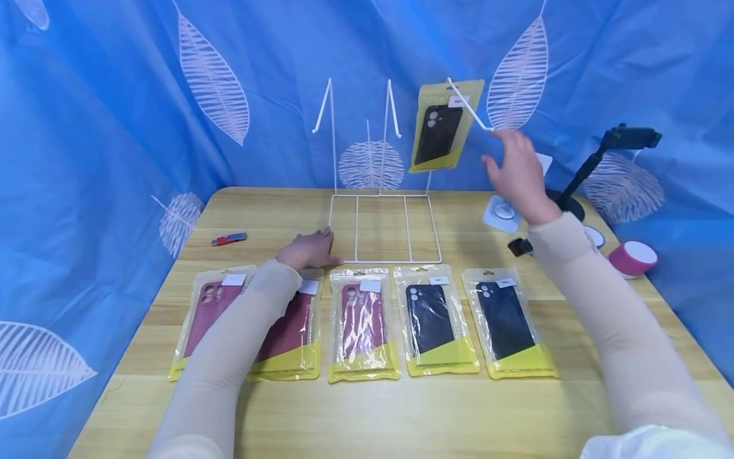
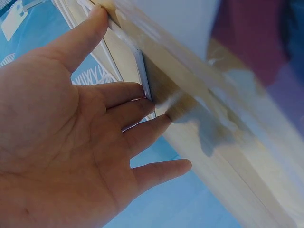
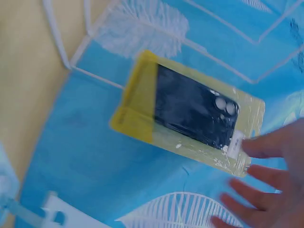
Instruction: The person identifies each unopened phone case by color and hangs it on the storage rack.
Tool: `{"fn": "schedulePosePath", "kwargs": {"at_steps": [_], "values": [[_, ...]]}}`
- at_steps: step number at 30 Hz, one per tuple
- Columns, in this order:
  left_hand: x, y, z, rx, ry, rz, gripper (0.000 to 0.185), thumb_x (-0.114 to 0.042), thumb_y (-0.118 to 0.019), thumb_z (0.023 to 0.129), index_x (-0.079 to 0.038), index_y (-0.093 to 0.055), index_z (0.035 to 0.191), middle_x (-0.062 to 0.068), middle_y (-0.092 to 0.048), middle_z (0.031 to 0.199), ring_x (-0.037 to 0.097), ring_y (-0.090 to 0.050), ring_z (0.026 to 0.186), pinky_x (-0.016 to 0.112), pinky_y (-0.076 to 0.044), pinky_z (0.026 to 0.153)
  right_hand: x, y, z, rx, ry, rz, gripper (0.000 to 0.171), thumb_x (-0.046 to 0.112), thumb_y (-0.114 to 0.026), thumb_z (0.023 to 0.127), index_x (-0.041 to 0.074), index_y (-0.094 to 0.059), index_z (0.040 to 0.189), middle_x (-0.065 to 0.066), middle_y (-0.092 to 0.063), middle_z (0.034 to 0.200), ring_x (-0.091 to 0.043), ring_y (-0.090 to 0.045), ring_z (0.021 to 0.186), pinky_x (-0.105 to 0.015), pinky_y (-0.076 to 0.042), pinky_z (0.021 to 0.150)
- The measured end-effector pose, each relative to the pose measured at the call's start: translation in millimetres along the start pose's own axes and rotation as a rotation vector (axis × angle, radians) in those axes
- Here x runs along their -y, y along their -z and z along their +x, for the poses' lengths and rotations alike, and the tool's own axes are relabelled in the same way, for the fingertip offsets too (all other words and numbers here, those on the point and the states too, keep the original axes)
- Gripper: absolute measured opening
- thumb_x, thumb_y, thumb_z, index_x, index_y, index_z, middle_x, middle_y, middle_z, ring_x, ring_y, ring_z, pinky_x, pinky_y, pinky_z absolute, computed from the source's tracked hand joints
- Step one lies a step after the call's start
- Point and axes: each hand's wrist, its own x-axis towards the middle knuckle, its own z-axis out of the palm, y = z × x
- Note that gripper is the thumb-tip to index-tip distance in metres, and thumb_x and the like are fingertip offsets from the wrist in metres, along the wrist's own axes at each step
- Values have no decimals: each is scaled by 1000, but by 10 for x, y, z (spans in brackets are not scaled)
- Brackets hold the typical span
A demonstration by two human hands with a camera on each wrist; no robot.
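Note:
A white wire rack [image 1: 394, 261] with several prongs stands on the table. From its right prong hangs a black phone case in a yellow-and-clear bag [image 1: 440, 127], also seen as the bagged case [image 3: 197, 107] in the right wrist view. Beside that prong's tip is my right hand [image 1: 518, 169], its fingers spread and holding nothing. At the rack base's front left corner rests my left hand [image 1: 309, 250]; in the left wrist view its extended fingers [image 2: 130, 114] touch the wire. Bagged phone cases lie in a row in front: dark red ones [image 1: 362, 322] leftward, black ones [image 1: 430, 319] rightward.
A red and blue stick-like item [image 1: 229, 239] lies at the left. To the right are a black stand [image 1: 579, 175], a white card with a round piece [image 1: 503, 213] and a pink roll [image 1: 633, 258]. A blue curtain [image 1: 275, 51] hangs behind the table.

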Motion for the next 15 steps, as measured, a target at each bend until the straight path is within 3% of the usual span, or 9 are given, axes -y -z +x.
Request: {"fn": "schedulePosePath", "kwargs": {"at_steps": [3,8,12,15], "values": [[11,2,1,-2,-6,2,86,-48,-53,100,0,-13,158,17,-5,167,36,-10,154,61,-9,122,-61,-95,-309,215,-50,-81,49,23,-55,101,4,-45,146,-24,-44,148,-44,-41,135,-64,-38,107],[35,0,15,8,-15,9,86,-49,-51,100,0,-12,158,17,-4,166,36,-9,154,61,-11,122,-150,-277,-763,552,-24,-260,47,24,-61,98,1,-54,138,-26,-53,139,-45,-52,124,-62,-46,98],[43,2,31,11,-12,7,86,-50,-51,100,-1,-11,158,17,-4,167,35,-8,154,61,-11,122,-232,-387,-1006,725,2,-309,42,20,-59,97,0,-58,134,-25,-60,131,-41,-59,116,-58,-51,92],[36,-5,44,17,-15,7,85,-49,-51,101,-1,-10,158,17,-4,167,35,-8,154,61,-11,122,-319,-420,-1115,788,8,-327,38,16,-58,97,-2,-61,130,-23,-64,124,-37,-62,110,-55,-52,90]]}}
